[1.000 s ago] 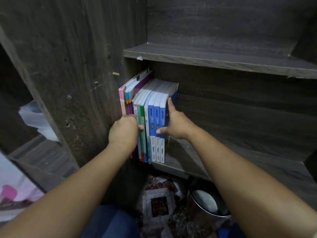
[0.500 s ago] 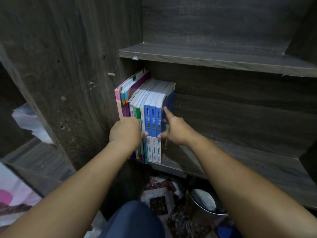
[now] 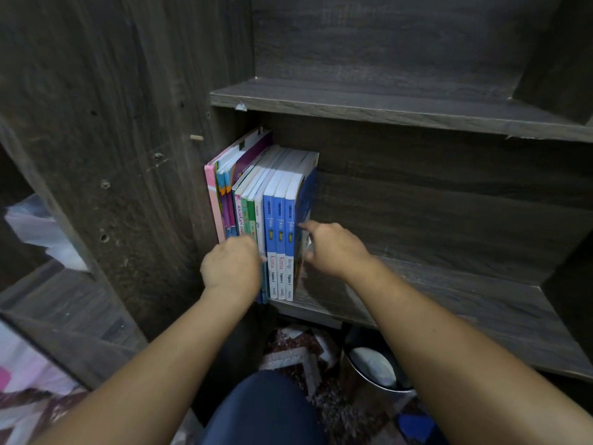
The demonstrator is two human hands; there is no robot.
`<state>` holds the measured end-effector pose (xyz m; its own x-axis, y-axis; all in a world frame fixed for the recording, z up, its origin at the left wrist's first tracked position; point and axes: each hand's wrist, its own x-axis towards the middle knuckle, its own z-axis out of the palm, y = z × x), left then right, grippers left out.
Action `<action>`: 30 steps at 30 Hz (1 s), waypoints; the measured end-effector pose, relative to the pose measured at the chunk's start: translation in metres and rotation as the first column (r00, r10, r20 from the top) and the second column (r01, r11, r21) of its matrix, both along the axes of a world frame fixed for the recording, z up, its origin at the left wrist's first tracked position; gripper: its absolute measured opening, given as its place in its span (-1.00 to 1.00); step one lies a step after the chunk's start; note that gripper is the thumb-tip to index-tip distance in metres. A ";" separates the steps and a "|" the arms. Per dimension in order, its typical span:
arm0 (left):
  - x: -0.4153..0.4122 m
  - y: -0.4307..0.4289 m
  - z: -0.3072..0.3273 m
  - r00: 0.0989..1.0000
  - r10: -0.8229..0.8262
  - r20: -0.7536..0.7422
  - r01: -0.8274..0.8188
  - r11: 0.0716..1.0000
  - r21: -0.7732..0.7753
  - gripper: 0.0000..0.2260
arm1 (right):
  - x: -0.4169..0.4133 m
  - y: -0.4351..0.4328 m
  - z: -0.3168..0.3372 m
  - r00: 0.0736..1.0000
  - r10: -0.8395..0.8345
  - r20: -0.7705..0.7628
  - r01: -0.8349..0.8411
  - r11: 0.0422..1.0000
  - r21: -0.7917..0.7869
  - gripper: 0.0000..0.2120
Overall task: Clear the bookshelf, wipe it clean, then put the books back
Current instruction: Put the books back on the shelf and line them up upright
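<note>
At left shelf (image 3: 449,293) edge, books (image 3: 276,200) touching left hand (image 3: 231,268), right hand (image 3: 333,248)

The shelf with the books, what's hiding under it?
A shiny round bin with something white inside, and a patterned mat. The shelf board covers the bin's far side.

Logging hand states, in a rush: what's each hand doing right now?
Left hand: fingers curled against the row of books; grip hidden, cannot tell.
Right hand: open, index finger straight on the rightmost blue book.
</note>
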<state>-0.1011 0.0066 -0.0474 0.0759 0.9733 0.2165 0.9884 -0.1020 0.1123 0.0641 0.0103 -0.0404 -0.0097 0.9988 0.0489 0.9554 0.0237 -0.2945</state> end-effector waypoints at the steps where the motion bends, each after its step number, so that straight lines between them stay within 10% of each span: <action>1: 0.003 -0.001 0.001 1.000 -0.008 -0.030 0.009 1.000 0.021 -0.71 | 0.001 -0.002 0.000 0.997 0.004 0.073 -0.005 1.000 0.024 -0.49; 14: 0.048 -0.007 -0.008 0.839 -0.513 -0.182 0.543 0.810 0.220 -0.75 | 0.038 -0.037 0.002 0.941 -0.115 0.319 0.079 0.989 0.123 -0.62; 22: 0.056 -0.009 0.005 0.786 -0.325 -0.526 0.514 0.817 0.263 -0.46 | 0.054 -0.050 -0.001 0.997 -0.075 0.026 0.076 0.997 -0.017 -0.34; 30: 0.041 -0.009 0.021 0.834 -0.209 -0.510 0.360 0.907 0.217 -0.36 | 0.026 -0.019 -0.010 0.991 0.047 -0.123 -0.045 0.999 0.021 -0.19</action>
